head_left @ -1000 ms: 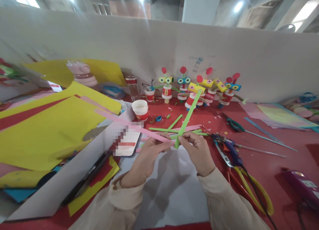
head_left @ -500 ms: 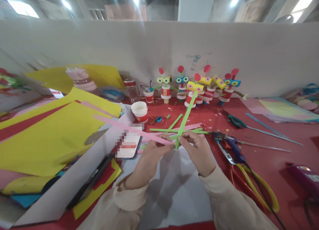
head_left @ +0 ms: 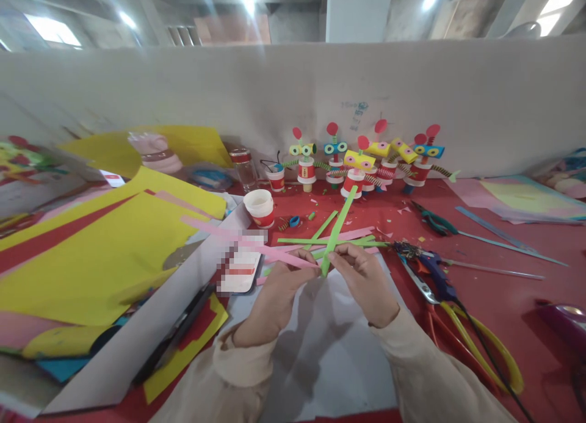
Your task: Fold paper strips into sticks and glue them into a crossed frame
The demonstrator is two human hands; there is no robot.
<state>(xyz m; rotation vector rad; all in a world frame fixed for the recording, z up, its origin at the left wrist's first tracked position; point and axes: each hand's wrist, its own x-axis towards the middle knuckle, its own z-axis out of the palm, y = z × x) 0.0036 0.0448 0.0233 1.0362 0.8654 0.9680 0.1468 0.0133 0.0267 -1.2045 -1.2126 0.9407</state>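
Note:
Between thumb and fingers, my left hand (head_left: 279, 289) pinches the end of a pink paper strip (head_left: 256, 245) that stretches away to the upper left. My right hand (head_left: 364, 279) grips a green paper strip (head_left: 340, 231) near its lower end; the strip slants up toward the paper figures. Both strips' ends meet at my fingertips, and the exact join is partly hidden by my fingers. Below the hands lies a white sheet (head_left: 329, 362). More loose strips, a green one (head_left: 297, 241) among them, are scattered just beyond my hands.
Several paper-cup figures (head_left: 306, 169) stand along the wall. A white-and-red paper cup (head_left: 259, 208) is left of centre. To the right lie yellow-handled scissors (head_left: 485, 350), a glue gun (head_left: 434, 275) and green pliers (head_left: 437, 221). Yellow sheets (head_left: 96, 252) fill the left side.
The green strip's upper end has dropped slightly toward me. Both hands keep their pinch on the strips, and the whole view has shifted a little.

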